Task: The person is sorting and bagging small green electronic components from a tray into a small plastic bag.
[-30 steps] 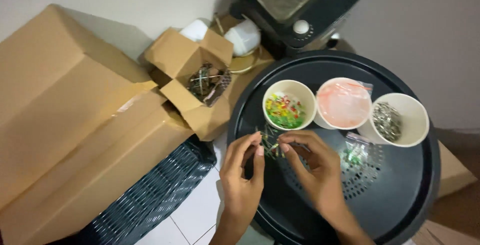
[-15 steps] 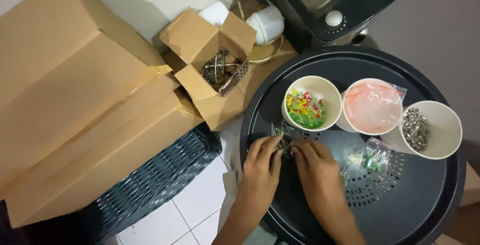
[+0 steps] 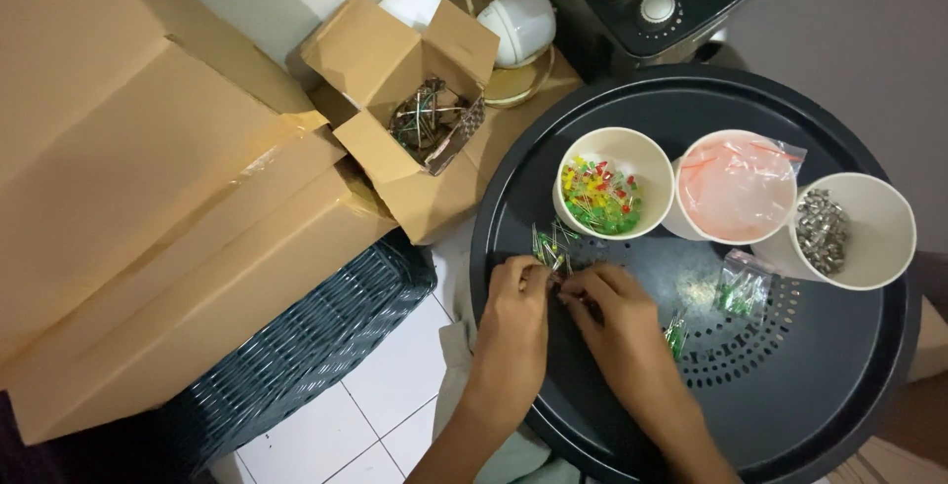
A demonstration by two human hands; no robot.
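My left hand and my right hand meet fingertip to fingertip over a round black tray, pinching small wire-legged parts. A loose cluster of green parts lies just beyond my fingers. Behind them stands a white cup of mixed red, yellow and green parts. A second cup holds a pink plastic bag, and a third holds small metal pieces. A small clear bag of green parts rests on the tray to the right of my right hand.
An open small cardboard box with tangled wired parts sits left of the tray. Large cardboard boxes lie on a dark woven basket. A black appliance with a white knob stands behind the tray, white round objects beside it.
The view has shifted, so the tray and cups sit further right and lower. My hands stay together at the green parts, fingers working them slightly.
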